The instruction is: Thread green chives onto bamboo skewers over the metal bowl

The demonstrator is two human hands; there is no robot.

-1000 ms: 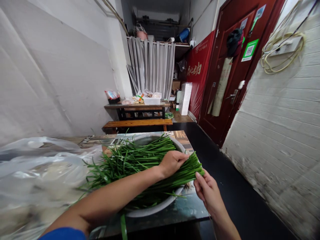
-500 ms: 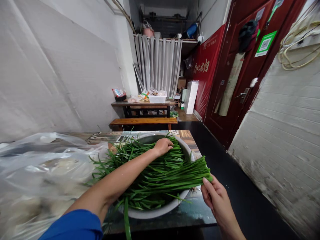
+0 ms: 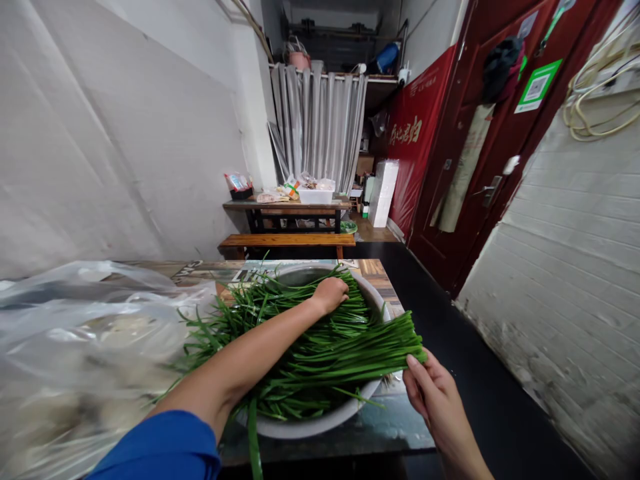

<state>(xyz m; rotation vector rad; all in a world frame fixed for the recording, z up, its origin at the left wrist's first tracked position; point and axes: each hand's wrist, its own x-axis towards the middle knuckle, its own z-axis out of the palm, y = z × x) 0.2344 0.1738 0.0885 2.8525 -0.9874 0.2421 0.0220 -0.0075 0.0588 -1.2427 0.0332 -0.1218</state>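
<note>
A heap of long green chives [image 3: 320, 347] fills a wide metal basin [image 3: 320, 421] at the near end of the table [image 3: 373, 430], the cut ends of one neat bundle jutting over the basin's right rim. The right hand [image 3: 434, 393] pinches those cut ends between thumb and fingertips, much as it did half a second ago. The left hand [image 3: 329, 294], which a second ago lay on the bundle close to the right hand, now rests curled on the leaves at the far side of the basin; whether it grips any cannot be told. A crumpled clear plastic bag [image 3: 85, 333] lies just left of the basin.
</note>
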